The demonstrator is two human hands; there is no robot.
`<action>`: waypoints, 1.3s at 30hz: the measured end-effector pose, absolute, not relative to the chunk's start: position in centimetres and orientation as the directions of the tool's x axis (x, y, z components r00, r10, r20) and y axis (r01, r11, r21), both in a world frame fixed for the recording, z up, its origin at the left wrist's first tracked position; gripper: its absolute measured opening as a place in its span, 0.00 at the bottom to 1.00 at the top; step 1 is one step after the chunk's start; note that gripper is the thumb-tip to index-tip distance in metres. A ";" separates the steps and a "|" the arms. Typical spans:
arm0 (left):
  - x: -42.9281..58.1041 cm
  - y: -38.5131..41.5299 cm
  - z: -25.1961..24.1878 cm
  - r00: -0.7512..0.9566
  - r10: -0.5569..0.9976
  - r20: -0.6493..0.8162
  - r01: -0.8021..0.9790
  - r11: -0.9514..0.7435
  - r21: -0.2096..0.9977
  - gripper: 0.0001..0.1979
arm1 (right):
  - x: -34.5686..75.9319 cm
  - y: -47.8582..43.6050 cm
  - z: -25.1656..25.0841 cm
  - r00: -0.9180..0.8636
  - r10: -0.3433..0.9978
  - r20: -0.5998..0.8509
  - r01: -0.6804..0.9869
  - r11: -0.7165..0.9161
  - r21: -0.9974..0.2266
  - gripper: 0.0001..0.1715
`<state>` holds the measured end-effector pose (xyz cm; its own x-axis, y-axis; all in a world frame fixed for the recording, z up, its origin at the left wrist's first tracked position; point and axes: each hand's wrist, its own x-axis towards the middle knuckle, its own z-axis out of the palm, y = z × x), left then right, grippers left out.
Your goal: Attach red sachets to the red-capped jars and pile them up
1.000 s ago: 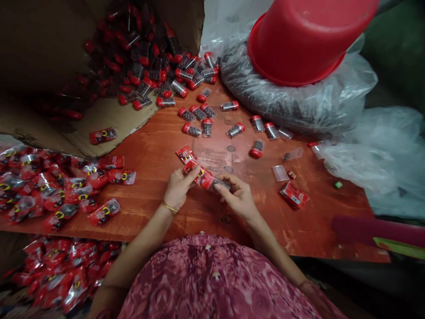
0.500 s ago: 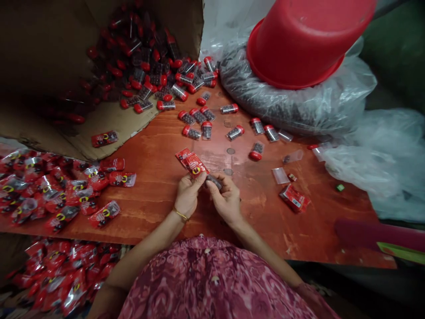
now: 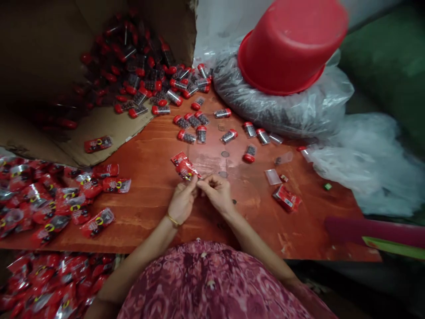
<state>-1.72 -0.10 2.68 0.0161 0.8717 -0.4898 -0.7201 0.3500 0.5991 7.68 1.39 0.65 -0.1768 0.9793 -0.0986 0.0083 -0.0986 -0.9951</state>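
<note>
Dark tube's gone from view! Left hand [image 3: 182, 201] and right hand [image 3: 218, 193] meet, both pinching the red packet [image 3: 187, 169] by its near end; it points towards 10 o'clock. Handling seemingly shifts to that end.

Single head-worn view, facing forward and down, from above the patterned clothing [image 3: 212, 283], fairly near the table [image 3: 146, 212]
</note>
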 end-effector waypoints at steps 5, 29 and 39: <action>-7.9 -0.8 2.5 -0.203 0.769 -0.606 -0.804 0.222 0.551 0.11 | 11.1 5.0 1.0 -0.103 0.976 0.193 0.623 0.214 -0.752 0.21; -7.3 3.2 0.1 -0.131 0.987 0.094 0.889 0.075 0.452 0.14 | 10.6 4.2 0.4 -0.210 0.885 0.417 0.739 0.422 -0.525 0.15; -5.0 1.7 2.5 -0.328 0.943 -0.049 0.305 0.155 0.940 0.20 | 7.0 4.8 0.9 -0.077 0.996 0.035 0.015 0.036 -0.999 0.15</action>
<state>-5.05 1.66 2.48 -0.3282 0.9433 -0.0488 0.3049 0.1547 0.9397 7.03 4.80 0.89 -0.0771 0.9964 0.0352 0.0150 0.0365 -0.9992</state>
